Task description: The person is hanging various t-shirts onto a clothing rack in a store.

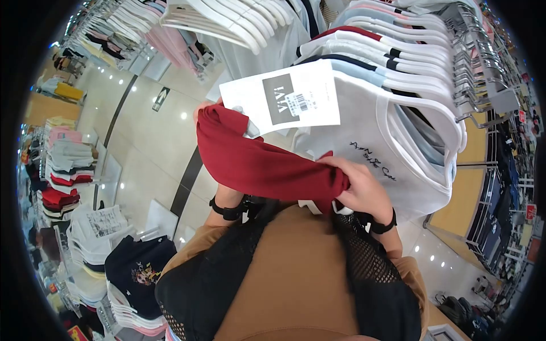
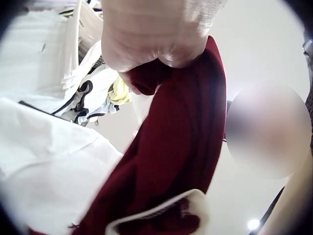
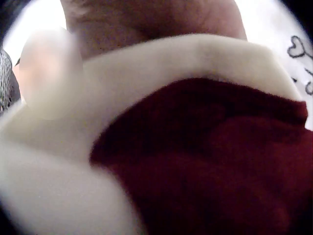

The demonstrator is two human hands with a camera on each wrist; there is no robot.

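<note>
A dark red garment with a white-trimmed edge stretches between both hands in front of the chest, folded over on itself. My left hand grips its far end; the head view hides most of that hand behind the cloth. At the near end my right hand pinches the fabric, thumb on top. A large white tag, with a grey "ViVi" panel and a barcode sticker, lies over the garment's upper left part. Just beyond the right hand hangs a white T-shirt with dark lettering.
Several shirts on white hangers fill a metal rack at the right. More white hangers stand ahead. To the left, a black printed shirt and stacked clothes line the display. Shiny floor tiles run between the racks.
</note>
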